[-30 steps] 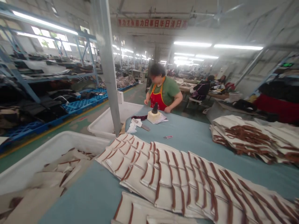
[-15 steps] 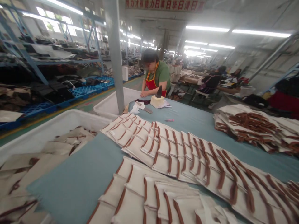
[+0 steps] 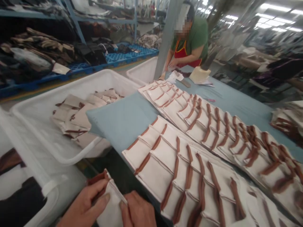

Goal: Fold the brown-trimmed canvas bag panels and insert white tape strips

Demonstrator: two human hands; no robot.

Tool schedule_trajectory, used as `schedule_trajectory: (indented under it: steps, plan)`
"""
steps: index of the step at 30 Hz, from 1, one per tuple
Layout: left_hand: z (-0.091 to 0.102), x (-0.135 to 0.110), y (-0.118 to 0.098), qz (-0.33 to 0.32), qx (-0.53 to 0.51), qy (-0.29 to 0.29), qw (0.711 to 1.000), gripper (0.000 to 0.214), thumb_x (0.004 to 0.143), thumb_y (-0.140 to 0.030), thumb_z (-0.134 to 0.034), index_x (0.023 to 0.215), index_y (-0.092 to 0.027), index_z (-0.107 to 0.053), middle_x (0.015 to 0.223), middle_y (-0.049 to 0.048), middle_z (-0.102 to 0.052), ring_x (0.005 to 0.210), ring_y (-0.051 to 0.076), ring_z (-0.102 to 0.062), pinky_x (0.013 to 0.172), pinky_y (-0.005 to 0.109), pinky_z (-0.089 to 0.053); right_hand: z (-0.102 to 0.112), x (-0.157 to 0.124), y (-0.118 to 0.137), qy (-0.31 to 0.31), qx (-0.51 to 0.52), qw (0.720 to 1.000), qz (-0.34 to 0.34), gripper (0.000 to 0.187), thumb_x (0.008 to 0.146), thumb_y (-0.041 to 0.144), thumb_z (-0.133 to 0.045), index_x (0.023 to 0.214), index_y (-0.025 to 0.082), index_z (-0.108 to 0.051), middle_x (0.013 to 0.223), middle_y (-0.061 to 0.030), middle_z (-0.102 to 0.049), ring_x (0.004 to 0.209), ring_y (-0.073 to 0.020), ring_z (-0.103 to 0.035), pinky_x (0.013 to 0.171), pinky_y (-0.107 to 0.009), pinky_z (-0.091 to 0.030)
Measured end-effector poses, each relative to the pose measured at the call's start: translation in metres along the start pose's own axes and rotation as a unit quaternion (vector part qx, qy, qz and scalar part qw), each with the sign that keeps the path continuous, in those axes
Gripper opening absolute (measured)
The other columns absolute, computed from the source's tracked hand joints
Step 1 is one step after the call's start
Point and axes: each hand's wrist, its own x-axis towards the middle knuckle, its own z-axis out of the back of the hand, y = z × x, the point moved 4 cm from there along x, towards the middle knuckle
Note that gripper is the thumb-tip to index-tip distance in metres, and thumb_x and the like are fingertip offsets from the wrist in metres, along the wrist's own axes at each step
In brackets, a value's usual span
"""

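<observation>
Between my two hands, low in the head view, is a cream fabric piece (image 3: 110,206) with brown trim along its upper left edge. My left hand (image 3: 86,201) pinches the trimmed corner between thumb and fingers. On the other side, my right hand (image 3: 138,209) is closed on the right edge of the same piece. Just right of my hands, overlapping rows of similar cream pieces with brown strips (image 3: 163,157) lie on the blue-green table (image 3: 113,118). A second band of such pieces (image 3: 203,116) lies behind them.
A white plastic bin (image 3: 30,110) with cream and brown pieces stands left of the table. A grey post (image 3: 165,44) rises at the table's far end, near a co-worker (image 3: 196,41) in a red apron. Another fabric stack (image 3: 288,123) lies at the right.
The view has turned left and down, so table and bins sit further right. Both my hands, unseen before, now show at the bottom, holding a cream fabric piece.
</observation>
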Motion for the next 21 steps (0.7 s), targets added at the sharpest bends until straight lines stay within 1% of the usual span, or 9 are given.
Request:
schedule_trajectory:
  steps: [1, 2, 5, 8, 10, 12, 16, 19, 21]
  plan:
    - [-0.002, 0.0, 0.002, 0.015, -0.006, 0.006, 1.0, 0.023, 0.095, -0.042, -0.072, 0.098, -0.023, -0.083, 0.089, 0.0015, -0.082, 0.086, 0.025, -0.074, 0.085, 0.03, -0.066, 0.004, 0.0, 0.002, -0.022, -0.001, 1.0, 0.012, 0.031, 0.109, 0.032, -0.042, 0.09, 0.024, -0.065, 0.081, -0.007, -0.071, 0.072, -0.0258, -0.073, 0.064, -0.034, -0.047]
    - [-0.004, -0.001, 0.002, 0.03, -0.019, 0.014, 0.999, 0.024, 0.096, -0.042, -0.07, 0.101, -0.022, -0.083, 0.091, 0.0022, -0.082, 0.086, 0.025, -0.073, 0.083, 0.029, -0.065, 0.008, -0.001, 0.005, -0.026, 0.008, 0.999, 0.023, 0.031, 0.11, 0.03, -0.04, 0.09, 0.024, -0.064, 0.081, -0.0053, -0.07, 0.073, -0.024, -0.073, 0.065, -0.033, -0.046]
    - [-0.008, -0.009, 0.0, 0.063, -0.054, 0.021, 0.996, 0.029, 0.099, -0.044, -0.066, 0.11, -0.02, -0.08, 0.094, 0.0032, -0.08, 0.086, 0.024, -0.072, 0.08, 0.028, -0.063, 0.021, -0.001, 0.012, -0.016, 0.038, 0.999, 0.033, 0.027, 0.11, 0.025, -0.044, 0.092, 0.025, -0.065, 0.08, -0.0015, -0.068, 0.071, -0.0204, -0.072, 0.065, -0.031, -0.043]
    - [-0.01, -0.023, -0.006, 0.067, -0.062, 0.028, 0.995, 0.031, 0.095, -0.047, -0.071, 0.109, -0.02, -0.079, 0.093, 0.0024, -0.079, 0.088, 0.025, -0.072, 0.081, 0.029, -0.061, 0.035, -0.01, 0.018, -0.039, 0.041, 0.996, 0.069, 0.016, 0.107, 0.024, -0.052, 0.102, 0.025, -0.067, 0.083, -0.0002, -0.07, 0.072, -0.0194, -0.073, 0.065, -0.03, -0.044]
    - [-0.011, -0.032, -0.014, 0.059, -0.061, 0.041, 0.995, 0.032, 0.096, -0.048, -0.071, 0.109, -0.02, -0.078, 0.094, 0.0024, -0.079, 0.088, 0.025, -0.071, 0.082, 0.029, -0.061, 0.044, -0.02, 0.021, -0.057, 0.037, 0.994, 0.086, 0.011, 0.106, 0.023, -0.057, 0.105, 0.026, -0.067, 0.085, -0.0001, -0.071, 0.074, -0.019, -0.074, 0.066, -0.029, -0.046]
    - [-0.014, -0.042, -0.025, 0.037, -0.052, 0.057, 0.996, 0.034, 0.098, -0.051, -0.066, 0.105, -0.02, -0.078, 0.092, 0.0027, -0.078, 0.084, 0.024, -0.069, 0.078, 0.028, -0.06, 0.054, -0.033, 0.024, -0.086, 0.024, 0.992, 0.086, 0.008, 0.106, 0.024, -0.059, 0.104, 0.026, -0.067, 0.084, 0.0, -0.072, 0.072, -0.0183, -0.074, 0.066, -0.028, -0.047]
    - [-0.027, -0.071, -0.056, -0.041, 0.002, 0.079, 0.996, 0.036, 0.101, -0.05, -0.061, 0.083, -0.021, -0.073, 0.077, 0.0002, -0.07, 0.072, 0.02, -0.062, 0.07, 0.025, -0.056, 0.078, -0.075, 0.035, -0.135, -0.01, 0.984, 0.115, 0.01, 0.106, 0.026, -0.06, 0.098, 0.026, -0.066, 0.078, 0.0005, -0.07, 0.064, -0.0166, -0.071, 0.062, -0.028, -0.047]
    - [-0.04, -0.11, -0.077, -0.1, 0.043, 0.085, 0.99, 0.035, 0.101, -0.044, -0.058, 0.079, -0.022, -0.072, 0.073, -0.0009, -0.068, 0.068, 0.019, -0.059, 0.066, 0.024, -0.053, 0.094, -0.117, 0.048, -0.154, -0.018, 0.979, 0.131, 0.009, 0.103, 0.023, -0.063, 0.094, 0.025, -0.065, 0.076, 0.001, -0.069, 0.061, -0.0156, -0.069, 0.061, -0.027, -0.047]
    - [-0.048, -0.142, -0.089, -0.138, 0.067, 0.07, 0.986, 0.032, 0.099, -0.041, -0.058, 0.076, -0.023, -0.07, 0.071, -0.0012, -0.068, 0.066, 0.019, -0.059, 0.061, 0.023, -0.05, 0.104, -0.147, 0.059, -0.16, -0.013, 0.978, 0.134, 0.008, 0.1, 0.02, -0.064, 0.093, 0.025, -0.064, 0.075, 0.0015, -0.068, 0.06, -0.0152, -0.066, 0.06, -0.027, -0.046]
